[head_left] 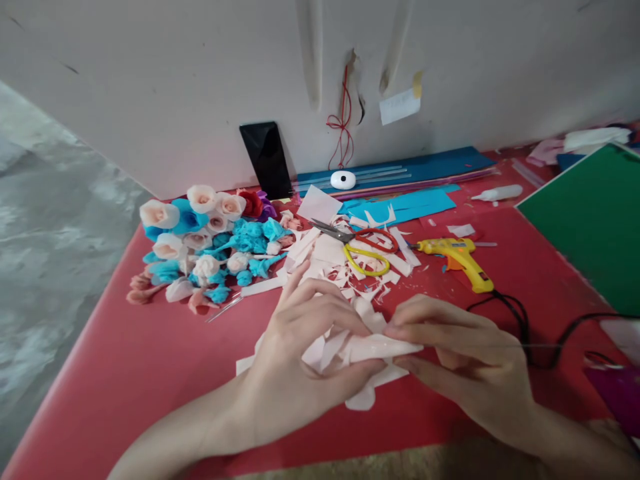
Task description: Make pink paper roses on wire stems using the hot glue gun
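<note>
Between both hands is a pale pink paper flower [367,348], its pointed base turned to the right. A thin wire stem [537,345] runs from that base out past the right hand. My left hand [305,340] curls around the petals, thumb below and fingers above. With thumb and fingertips, my right hand [450,343] pinches the tapered end. Loose pale paper pieces [361,399] lie on the red table [200,387] under the hands. Scissors [350,240] with one red and one yellow handle rest on paper scraps just beyond.
Finished paper flowers [200,247] in white, blue and pink are heaped at the left. A yellow glue gun [457,257] lies at the right, its black cable [560,343] trailing. Further back are a phone [267,160], blue paper [400,205], a white bottle [500,193] and a green board [595,220].
</note>
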The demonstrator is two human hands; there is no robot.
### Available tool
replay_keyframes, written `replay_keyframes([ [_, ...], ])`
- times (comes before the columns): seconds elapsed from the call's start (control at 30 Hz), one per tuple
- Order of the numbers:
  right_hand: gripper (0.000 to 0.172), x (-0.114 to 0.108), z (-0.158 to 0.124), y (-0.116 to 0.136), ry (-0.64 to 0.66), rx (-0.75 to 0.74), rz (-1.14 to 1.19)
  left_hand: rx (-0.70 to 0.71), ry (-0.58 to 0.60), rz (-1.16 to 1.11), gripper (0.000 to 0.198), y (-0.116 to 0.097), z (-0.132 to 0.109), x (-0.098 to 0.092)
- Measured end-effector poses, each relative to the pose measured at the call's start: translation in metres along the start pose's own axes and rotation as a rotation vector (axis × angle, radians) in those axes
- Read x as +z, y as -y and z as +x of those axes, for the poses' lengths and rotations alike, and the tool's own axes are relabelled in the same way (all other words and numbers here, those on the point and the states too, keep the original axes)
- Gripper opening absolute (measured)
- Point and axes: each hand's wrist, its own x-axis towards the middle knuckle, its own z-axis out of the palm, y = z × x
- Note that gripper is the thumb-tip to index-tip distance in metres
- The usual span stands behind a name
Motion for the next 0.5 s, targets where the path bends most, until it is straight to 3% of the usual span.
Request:
replay_keyframes([
  [0.27,0.028,-0.0007,-0.0008,-0.0034,0.002,-0.038,-0.031,-0.002,-0.006,-0.015,0.018,0.0006,-0.0012,-0.0004],
  [0.5,0.03,-0.0005,-0.0013,-0.0091,0.033,-0.035,0.076,0.012,0.007,-0.055,0.016,0.0006,0.0014,-0.0001],
])
